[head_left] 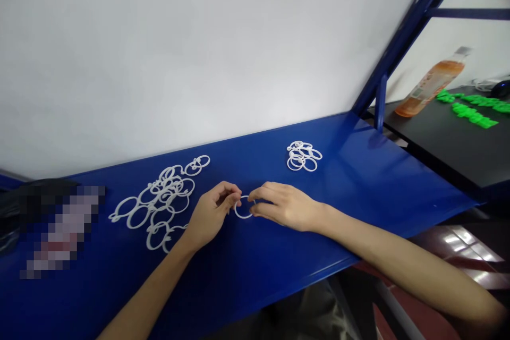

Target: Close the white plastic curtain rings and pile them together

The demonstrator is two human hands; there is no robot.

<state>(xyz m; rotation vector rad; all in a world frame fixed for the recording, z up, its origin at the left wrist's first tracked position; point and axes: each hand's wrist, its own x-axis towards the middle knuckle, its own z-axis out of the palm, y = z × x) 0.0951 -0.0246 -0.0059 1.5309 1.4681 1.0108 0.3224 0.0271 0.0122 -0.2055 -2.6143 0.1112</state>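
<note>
- Ring (244, 218): white, thin, held between the two hands above or on the blue table (255, 271); whether it touches the surface, cannot tell.
- Left hand (213, 212): thumb and forefinger pinched together at the ring's left side, near its top. Other fingers curled in behind, partly hidden.
- Right hand (285, 204): fingertips at the ring's right side, forefinger near the top, thumb lower, a gap between them. Whether they grip the rim or only touch it, cannot tell. Palm down.
- Forearms: left one from the bottom edge, right one from the lower right corner, crossing the table's near edge.
- Large pile (165, 196): white rings, many overlapping, just left of the left hand; its near end partly covered by that hand and wrist.
- Small pile (303, 156): a few similar white rings, overlapping, beyond the right hand, well apart from the large pile.
- Far left: pixelated item (64, 228), details masked; dark bag-like thing (10, 218) beside it.
- Behind: pale wall (239, 53); blue frame (414, 21) slanting at right.
- Right: black table (438, 143) bearing a bottle (432, 87) of orange liquid and bright green pieces (472, 116).
</note>
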